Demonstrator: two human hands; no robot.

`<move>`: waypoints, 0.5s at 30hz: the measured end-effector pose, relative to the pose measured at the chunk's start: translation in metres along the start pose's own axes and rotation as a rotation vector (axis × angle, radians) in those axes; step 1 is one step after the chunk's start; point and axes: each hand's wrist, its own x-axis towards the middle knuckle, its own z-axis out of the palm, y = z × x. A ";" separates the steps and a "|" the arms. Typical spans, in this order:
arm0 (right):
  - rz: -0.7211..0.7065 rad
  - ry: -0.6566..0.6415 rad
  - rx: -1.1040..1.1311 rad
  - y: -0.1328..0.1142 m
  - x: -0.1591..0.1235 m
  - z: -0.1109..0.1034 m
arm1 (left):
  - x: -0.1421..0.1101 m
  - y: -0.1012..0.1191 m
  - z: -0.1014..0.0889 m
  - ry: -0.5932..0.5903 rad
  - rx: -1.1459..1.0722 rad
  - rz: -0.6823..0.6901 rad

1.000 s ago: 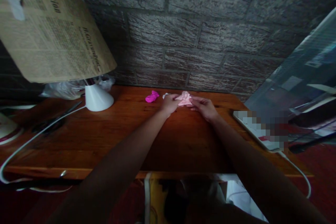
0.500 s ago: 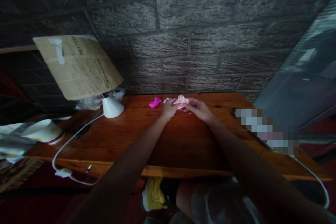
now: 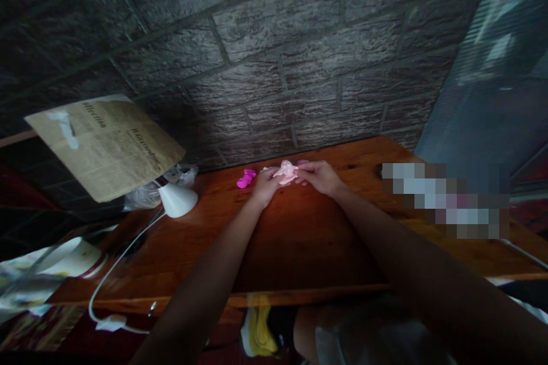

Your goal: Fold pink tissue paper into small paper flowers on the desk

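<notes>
A crumpled piece of light pink paper or soft clay (image 3: 286,171), its exact kind too small to tell, is held between both hands above the wooden desk (image 3: 308,239). My left hand (image 3: 266,186) pinches its left side. On its right side, the fingers of my right hand (image 3: 319,175) are closed. Just left of my left hand lies a bright magenta crumpled lump (image 3: 246,178). A small white bit (image 3: 266,170) shows behind my left fingers, mostly hidden.
At the left stands a lamp (image 3: 177,199) with a newsprint shade and a white cord. A paper cup (image 3: 72,256) lies tipped near the desk's left edge. A blurred-out flat object (image 3: 440,194) rests at the right. The stone-patterned wall (image 3: 257,80) rises behind.
The view has shifted and tilted, bringing the paper cup fully into sight. Both hands still hold the light pink piece, and the magenta lump stays on the desk.
</notes>
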 end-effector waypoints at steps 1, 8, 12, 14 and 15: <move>0.011 0.016 0.016 0.000 0.001 0.000 | -0.001 0.003 0.001 0.002 -0.048 -0.024; 0.089 0.128 0.152 0.000 0.004 -0.003 | -0.007 0.017 0.005 -0.032 -0.140 -0.163; 0.078 0.046 0.174 -0.003 0.001 -0.004 | -0.007 0.020 0.004 0.031 -0.196 -0.196; 0.071 0.017 0.160 -0.004 -0.001 -0.003 | -0.007 0.022 0.003 0.046 -0.218 -0.212; 0.071 0.020 0.148 -0.005 -0.002 -0.003 | -0.007 0.023 0.003 0.042 -0.223 -0.214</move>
